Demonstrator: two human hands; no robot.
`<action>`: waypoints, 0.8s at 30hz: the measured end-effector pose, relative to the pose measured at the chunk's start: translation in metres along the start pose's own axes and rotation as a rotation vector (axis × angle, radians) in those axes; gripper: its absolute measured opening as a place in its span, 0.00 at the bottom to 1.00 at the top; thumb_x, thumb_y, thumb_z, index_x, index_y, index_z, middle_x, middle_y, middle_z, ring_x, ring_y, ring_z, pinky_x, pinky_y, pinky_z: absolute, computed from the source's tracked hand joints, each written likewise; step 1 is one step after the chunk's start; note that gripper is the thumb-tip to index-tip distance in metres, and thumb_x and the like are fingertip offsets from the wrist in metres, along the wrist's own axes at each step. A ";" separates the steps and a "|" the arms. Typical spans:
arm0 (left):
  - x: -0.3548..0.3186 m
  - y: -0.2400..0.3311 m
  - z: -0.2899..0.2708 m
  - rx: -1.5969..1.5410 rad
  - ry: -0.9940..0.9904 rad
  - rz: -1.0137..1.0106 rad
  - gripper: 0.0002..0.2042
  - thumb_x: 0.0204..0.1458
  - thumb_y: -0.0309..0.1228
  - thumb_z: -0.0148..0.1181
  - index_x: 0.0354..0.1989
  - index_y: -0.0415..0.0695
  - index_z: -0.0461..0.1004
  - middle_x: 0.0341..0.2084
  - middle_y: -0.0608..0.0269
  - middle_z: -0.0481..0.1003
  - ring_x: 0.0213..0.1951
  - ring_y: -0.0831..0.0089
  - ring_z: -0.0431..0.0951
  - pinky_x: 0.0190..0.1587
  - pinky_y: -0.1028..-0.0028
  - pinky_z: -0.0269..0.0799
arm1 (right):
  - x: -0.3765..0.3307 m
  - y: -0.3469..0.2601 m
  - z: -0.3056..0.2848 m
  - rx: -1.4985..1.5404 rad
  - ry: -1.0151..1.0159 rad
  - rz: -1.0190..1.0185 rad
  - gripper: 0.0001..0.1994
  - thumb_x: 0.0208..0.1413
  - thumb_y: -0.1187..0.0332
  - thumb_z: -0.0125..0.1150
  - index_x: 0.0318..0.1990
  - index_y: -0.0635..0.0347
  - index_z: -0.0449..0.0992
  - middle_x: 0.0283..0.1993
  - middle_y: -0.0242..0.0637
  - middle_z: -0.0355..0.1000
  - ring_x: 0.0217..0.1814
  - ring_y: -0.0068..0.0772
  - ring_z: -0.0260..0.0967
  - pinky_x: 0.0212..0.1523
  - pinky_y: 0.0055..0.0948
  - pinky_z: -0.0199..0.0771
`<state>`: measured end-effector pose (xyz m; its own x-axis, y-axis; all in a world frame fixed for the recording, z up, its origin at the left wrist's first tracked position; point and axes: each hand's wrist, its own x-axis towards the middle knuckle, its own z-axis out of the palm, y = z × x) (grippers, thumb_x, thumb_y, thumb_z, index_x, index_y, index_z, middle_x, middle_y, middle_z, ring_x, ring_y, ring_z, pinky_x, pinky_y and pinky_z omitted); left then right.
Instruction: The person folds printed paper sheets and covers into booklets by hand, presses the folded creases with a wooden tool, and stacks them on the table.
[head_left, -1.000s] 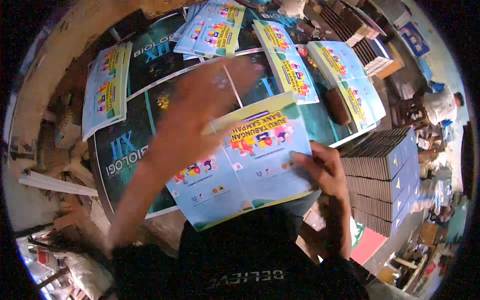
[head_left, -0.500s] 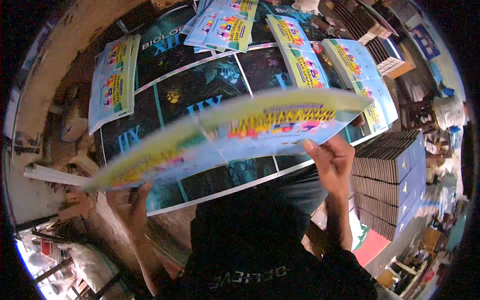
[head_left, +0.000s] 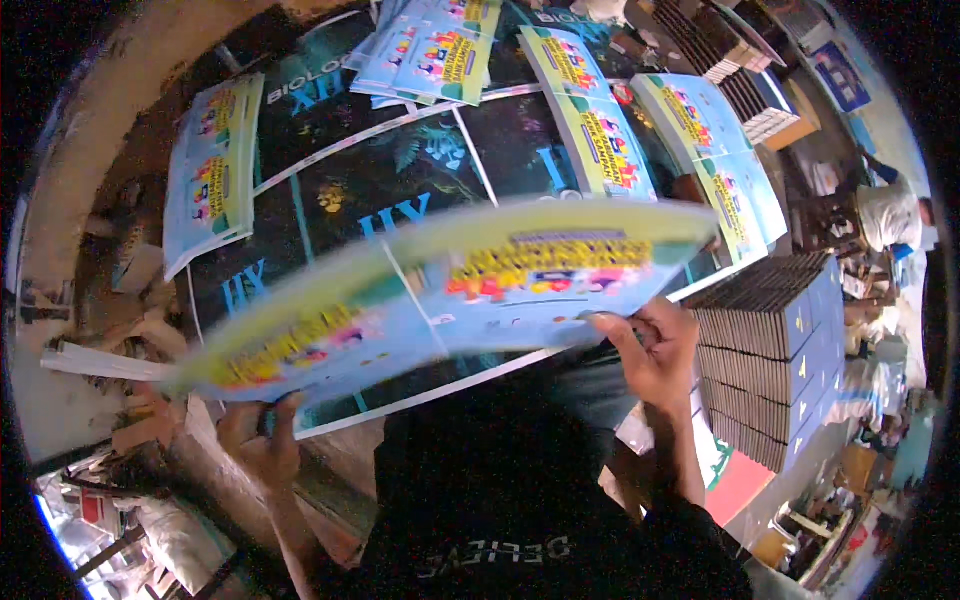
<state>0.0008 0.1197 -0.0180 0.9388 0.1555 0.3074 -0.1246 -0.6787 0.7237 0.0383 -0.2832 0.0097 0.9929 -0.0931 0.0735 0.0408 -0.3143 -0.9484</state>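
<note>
1. Both hands grasp one large printed sheet (head_left: 450, 290): the left hand (head_left: 255, 440) pinches its lower left edge from beneath, and the right hand (head_left: 655, 350) clamps its lower right edge, fingers curled over the paper.
2. That sheet, light blue with yellow bands and bright cartoon-like print, hangs blurred in the air just above the dark work surface, in front of the person's chest and tilted up to the right.
3. By the look of it, the step in hand is carrying a single sheet across; setting it down would call for squaring its edges to a pile while both grips stay even, since the paper sags between them.
4. Beneath lie dark cover sheets (head_left: 350, 200) with pale lettering.
5. Stacks of matching blue sheets sit at the far left (head_left: 210, 170), top centre (head_left: 430, 50) and right (head_left: 720, 160).
6. A tall pile of bound books (head_left: 770, 360) stands just beside the right hand and crowds that side.
7. Another person (head_left: 885, 215) sits far right, well apart.
</note>
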 end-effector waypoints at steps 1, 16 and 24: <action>0.001 0.009 -0.002 -0.007 -0.012 -0.005 0.14 0.48 0.26 0.69 0.42 0.36 0.76 0.37 0.57 0.80 0.39 0.72 0.79 0.47 0.72 0.72 | 0.001 -0.005 0.001 -0.008 0.004 0.012 0.08 0.56 0.71 0.67 0.40 0.65 0.80 0.32 0.37 0.79 0.33 0.20 0.74 0.35 0.24 0.75; -0.006 0.021 0.008 0.350 -0.321 0.241 0.33 0.38 0.40 0.76 0.54 0.41 0.71 0.49 0.53 0.75 0.51 0.55 0.74 0.53 0.60 0.70 | 0.034 0.044 0.004 -0.058 -0.396 0.290 0.10 0.54 0.67 0.69 0.34 0.65 0.77 0.22 0.25 0.69 0.26 0.11 0.62 0.25 0.22 0.62; -0.021 -0.013 0.005 0.427 -0.624 0.336 0.40 0.33 0.43 0.76 0.58 0.42 0.69 0.61 0.54 0.64 0.64 0.53 0.62 0.63 0.52 0.57 | 0.021 0.009 -0.009 -0.791 -0.183 -0.217 0.19 0.52 0.77 0.60 0.53 0.62 0.73 0.58 0.44 0.72 0.55 0.43 0.74 0.52 0.38 0.75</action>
<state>-0.0160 0.1215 -0.0370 0.8947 -0.4459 -0.0252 -0.4157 -0.8520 0.3183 0.0586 -0.2968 0.0058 0.9774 0.1786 0.1135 0.2101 -0.8839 -0.4178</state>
